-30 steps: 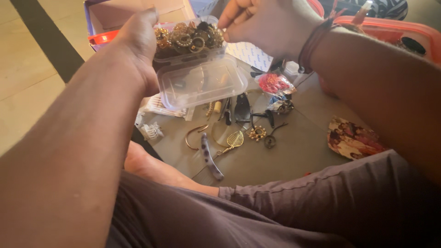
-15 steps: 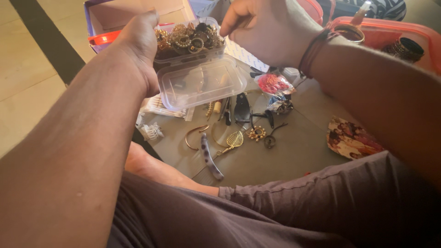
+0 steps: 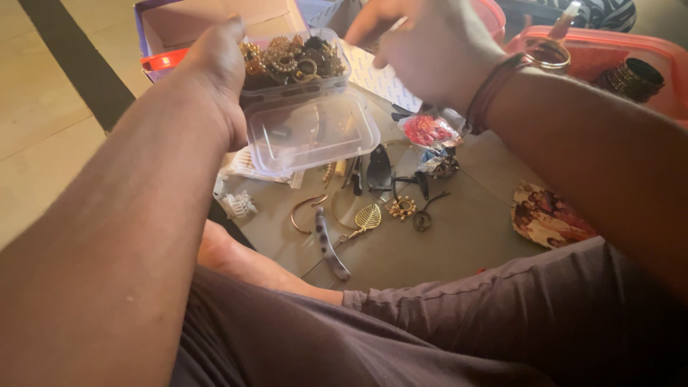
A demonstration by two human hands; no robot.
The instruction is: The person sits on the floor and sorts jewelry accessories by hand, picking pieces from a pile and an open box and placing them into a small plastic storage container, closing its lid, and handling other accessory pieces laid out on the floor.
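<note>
My left hand (image 3: 215, 68) grips a clear plastic box (image 3: 294, 68) by its left end and holds it above the cloth. The box is full of gold and dark rings and earrings. Its hinged clear lid (image 3: 312, 132) hangs open towards me. My right hand (image 3: 437, 46) hovers just right of the box with its back to the camera and its fingers curled out of sight. Dark bands circle the right wrist.
On the olive cloth (image 3: 466, 236) lie an open gold bangle (image 3: 304, 211), a grey hair clip (image 3: 333, 247), a leaf pendant (image 3: 368, 217), a black clip (image 3: 378, 168), a bag of red beads (image 3: 428, 130) and a patterned piece (image 3: 548, 215). A pink tray (image 3: 609, 50) with bangles (image 3: 634, 75) stands far right; a cardboard box (image 3: 215, 21) stands behind.
My right hand has shifted slightly beside the box. The left hand keeps the open box in the same place.
</note>
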